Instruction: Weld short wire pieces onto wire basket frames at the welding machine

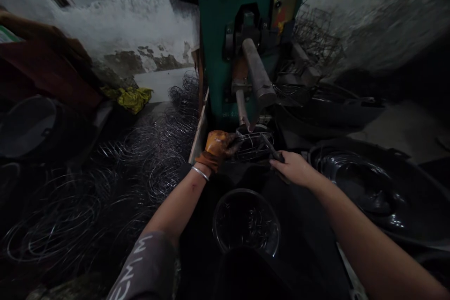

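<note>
My left hand (pixel 218 146), in a dirty orange glove, is closed on the left side of a round wire frame (pixel 250 153). The frame sits just below the lower electrode (pixel 242 108) of a green spot-welding machine (pixel 215 70). Coming in from the right, my bare right hand (pixel 294 168) grips a pair of pliers (pixel 270 145), whose jaws point up and left to the frame's right part. Whether the jaws hold a piece of wire is too dark to tell. Under both hands, a round bowl (pixel 215 225) with small short metal pieces rests at my lap.
Heaps of wire rings (pixel 140 145) cover the floor at left. A large dark basin (pixel 418 197) with wire hoops stands at right, near my forearm. The thick upper electrode arm (pixel 258 75) juts out above my hands. A yellow cloth (pixel 133 98) lies by the wall.
</note>
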{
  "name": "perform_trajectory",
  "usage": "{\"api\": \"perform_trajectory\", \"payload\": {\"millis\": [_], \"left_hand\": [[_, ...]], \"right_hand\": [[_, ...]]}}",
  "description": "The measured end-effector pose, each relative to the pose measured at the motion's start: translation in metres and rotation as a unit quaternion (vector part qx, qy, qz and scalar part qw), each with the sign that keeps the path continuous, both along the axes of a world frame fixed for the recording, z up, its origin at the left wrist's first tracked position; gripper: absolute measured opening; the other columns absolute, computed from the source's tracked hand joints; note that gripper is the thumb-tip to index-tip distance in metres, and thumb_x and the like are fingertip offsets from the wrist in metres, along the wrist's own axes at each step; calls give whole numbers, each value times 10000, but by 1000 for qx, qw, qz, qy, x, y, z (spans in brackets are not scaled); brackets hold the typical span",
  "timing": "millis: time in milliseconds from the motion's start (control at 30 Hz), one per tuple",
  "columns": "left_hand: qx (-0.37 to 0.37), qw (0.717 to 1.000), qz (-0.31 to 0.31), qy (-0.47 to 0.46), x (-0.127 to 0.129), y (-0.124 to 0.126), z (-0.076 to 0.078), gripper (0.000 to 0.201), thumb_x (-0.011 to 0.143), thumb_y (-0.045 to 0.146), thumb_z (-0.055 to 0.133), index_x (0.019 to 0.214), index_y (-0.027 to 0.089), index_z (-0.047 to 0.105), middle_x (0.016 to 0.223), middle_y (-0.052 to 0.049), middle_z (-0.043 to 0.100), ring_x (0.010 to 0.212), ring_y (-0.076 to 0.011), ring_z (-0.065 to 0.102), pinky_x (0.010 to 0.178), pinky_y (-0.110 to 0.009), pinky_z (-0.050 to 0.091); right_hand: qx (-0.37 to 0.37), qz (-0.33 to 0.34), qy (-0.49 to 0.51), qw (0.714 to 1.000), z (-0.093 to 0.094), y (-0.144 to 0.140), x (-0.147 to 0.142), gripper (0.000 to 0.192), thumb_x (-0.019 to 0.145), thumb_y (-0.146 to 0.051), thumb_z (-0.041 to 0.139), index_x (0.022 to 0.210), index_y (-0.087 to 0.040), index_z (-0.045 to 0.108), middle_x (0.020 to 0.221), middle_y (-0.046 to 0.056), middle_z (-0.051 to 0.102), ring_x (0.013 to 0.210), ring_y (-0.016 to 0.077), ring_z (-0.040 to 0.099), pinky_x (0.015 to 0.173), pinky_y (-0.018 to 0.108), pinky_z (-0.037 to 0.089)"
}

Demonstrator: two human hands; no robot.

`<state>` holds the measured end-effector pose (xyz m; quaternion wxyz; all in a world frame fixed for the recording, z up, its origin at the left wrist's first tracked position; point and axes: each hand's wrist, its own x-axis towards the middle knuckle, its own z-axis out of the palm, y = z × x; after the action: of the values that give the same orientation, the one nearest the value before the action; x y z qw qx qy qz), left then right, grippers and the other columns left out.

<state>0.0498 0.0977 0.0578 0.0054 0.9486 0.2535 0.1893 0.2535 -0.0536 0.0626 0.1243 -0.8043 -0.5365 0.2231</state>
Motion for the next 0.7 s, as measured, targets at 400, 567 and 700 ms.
{"api": "perform_trajectory", "payload": {"millis": [400,567,700], "left_hand": [[2,1000,10,18,12,11,-1,310,959,399,553,990,143,726,877,-90,708,815,-226,651,725,-333,445],[-6,1000,17,9,14,12,2,287,961,386,558,984,155,727,861,-82,707,804,-218,656,715,-327,443],[-2,1000,6,-1,15,16,-1,292,963,393,558,956,153,726,860,-78,710,784,-207,652,697,-322,428]], "right_hand": [[-14,-23,-28,999,-6,18,10,161,979,-207,576,980,-81,676,915,126,695,854,218,644,703,245,416],[-17,-14,-51,998,-5,21,10,169,985,-207,563,998,-82,675,948,132,697,901,230,657,732,246,428],[1,-10,-39,999,-10,23,13,153,972,-198,560,944,-91,665,917,124,700,855,220,658,725,250,438]]}}
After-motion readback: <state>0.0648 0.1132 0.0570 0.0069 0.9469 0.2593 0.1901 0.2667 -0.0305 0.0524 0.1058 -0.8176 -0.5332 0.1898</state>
